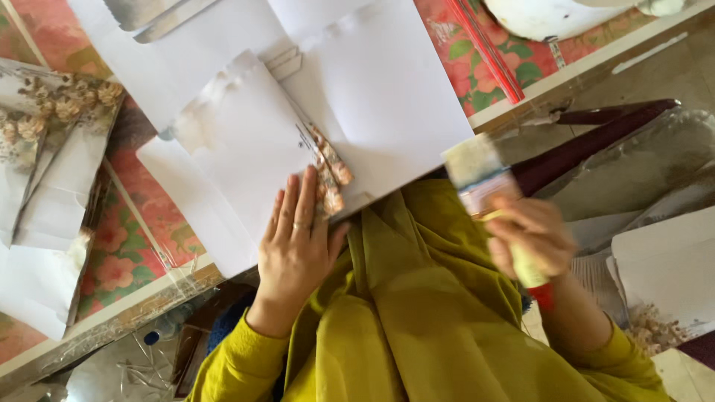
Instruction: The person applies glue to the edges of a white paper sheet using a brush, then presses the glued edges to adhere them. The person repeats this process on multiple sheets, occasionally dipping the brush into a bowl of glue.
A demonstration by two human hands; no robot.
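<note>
The left hand (296, 242) lies palm down, fingers (292, 205) extended and close together, pressing a white paper sheet (246, 149) at the counter's (141, 305) near edge. The right hand (530, 237), blurred, has fingers wrapped around a wide paintbrush (491, 201), its long axis running near-to-far, bristles pointing far-left toward the sheet.
</note>
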